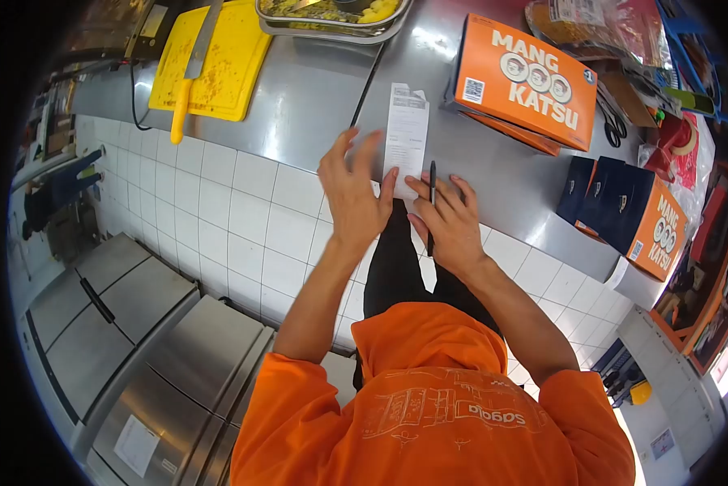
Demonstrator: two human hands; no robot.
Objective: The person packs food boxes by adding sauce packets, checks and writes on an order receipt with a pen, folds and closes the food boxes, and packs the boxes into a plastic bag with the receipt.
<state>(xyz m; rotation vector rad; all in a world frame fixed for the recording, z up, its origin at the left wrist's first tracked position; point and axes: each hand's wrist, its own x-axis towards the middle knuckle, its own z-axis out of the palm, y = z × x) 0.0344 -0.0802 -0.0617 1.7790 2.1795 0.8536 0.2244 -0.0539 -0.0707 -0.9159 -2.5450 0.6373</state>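
A long white printed receipt [407, 134] lies on the steel counter, its near end at the counter's front edge. My left hand [356, 190] is open at the receipt's left side, fingers apart and slightly blurred, with the thumb at the paper's lower left edge. On the other side, my right hand [451, 223] grips a black pen [432, 174] between its fingers, the pen pointing away from me. The right fingertips rest at the receipt's lower right edge. Whether the left thumb presses on the paper I cannot tell.
An orange printed box [526, 81] stands right of the receipt, with more boxes [623, 202] and scissors [613, 123] further right. Back left, a knife [194, 69] lies on a yellow cutting board [242, 61], its handle over the edge. A metal tray [331, 31] holds yellow food.
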